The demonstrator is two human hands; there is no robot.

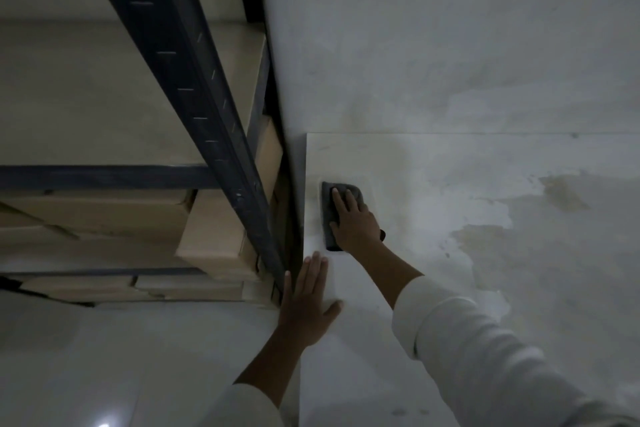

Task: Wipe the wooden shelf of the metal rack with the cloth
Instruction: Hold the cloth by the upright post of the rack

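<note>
My right-hand fingers [341,199] are lying spread and flat on the dark cloth [331,215], pressing it to a pale board [398,163] just beside the metal rack [194,94]. My left hand [308,298] is resting open, bracing nearer that rack. I am judging that even pressure and overlapping strokes are serving best here.

It looked like a dim storeroom or stockroom. Left of the hand pressing the cloth, a dark metal rack [194,87] with a slotted upright carried stacked cardboard boxes [221,229] on several levels. Beyond and to the right of that hand, the bare plastered wall [450,45] was patchy and stained. Below and left of it lay a pale, glossy floor [104,357].
</note>
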